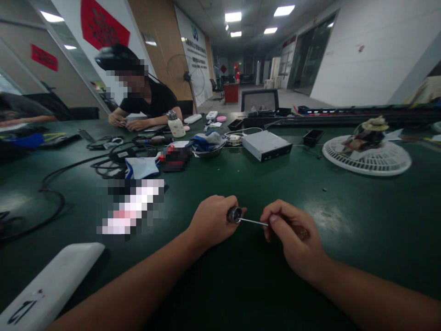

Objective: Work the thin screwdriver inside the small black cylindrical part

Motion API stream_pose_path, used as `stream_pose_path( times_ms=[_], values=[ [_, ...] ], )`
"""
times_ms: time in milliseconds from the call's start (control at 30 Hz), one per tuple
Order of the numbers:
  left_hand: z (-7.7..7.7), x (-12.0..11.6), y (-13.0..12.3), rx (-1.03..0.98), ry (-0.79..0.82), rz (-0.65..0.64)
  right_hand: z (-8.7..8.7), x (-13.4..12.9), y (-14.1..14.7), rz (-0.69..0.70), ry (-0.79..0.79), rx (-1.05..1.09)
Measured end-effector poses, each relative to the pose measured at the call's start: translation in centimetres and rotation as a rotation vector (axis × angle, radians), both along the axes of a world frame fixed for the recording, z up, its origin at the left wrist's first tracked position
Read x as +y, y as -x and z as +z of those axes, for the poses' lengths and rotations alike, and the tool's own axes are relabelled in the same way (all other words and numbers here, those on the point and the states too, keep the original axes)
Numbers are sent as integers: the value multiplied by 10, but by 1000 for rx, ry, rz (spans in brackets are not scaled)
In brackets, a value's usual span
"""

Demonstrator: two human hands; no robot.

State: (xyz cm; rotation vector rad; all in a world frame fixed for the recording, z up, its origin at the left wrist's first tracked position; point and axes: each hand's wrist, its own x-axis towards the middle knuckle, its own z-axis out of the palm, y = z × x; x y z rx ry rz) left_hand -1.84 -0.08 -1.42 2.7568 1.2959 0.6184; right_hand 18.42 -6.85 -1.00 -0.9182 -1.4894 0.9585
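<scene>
My left hand (214,218) is closed around a dark metal cylinder (235,214) whose round open end faces right. Between the thumb and fingers of my right hand (292,230), a thin metal rod (253,221) is pinched. The rod points left, and its far tip is at the mouth of the cylinder; how deep it reaches inside I cannot tell. A small, shiny, see-through piece shows in the curl of my right hand, too unclear to name. Both hands are low over the dark green table (220,285).
A white power bank-like case (51,285) lies at lower left. Beyond my hands are a metal bowl with cloths (207,146), a grey disc drive (267,145) and a white fan grille (365,156). Black cables (65,165) run along the left. A co-worker (148,99) sits across the table.
</scene>
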Motion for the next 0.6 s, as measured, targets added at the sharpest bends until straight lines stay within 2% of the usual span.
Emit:
stream_pose_path(
  times_ms=[133,400,600],
  values=[
    [1,0,0,-11,37,-21,0,2,0,-70,15,10],
    [0,0,0,-36,27,-16,-1,1,-1,84,54,69],
    [2,-1,-1,-16,47,-18,-1,0,-1,-9,66,54]
  ],
)
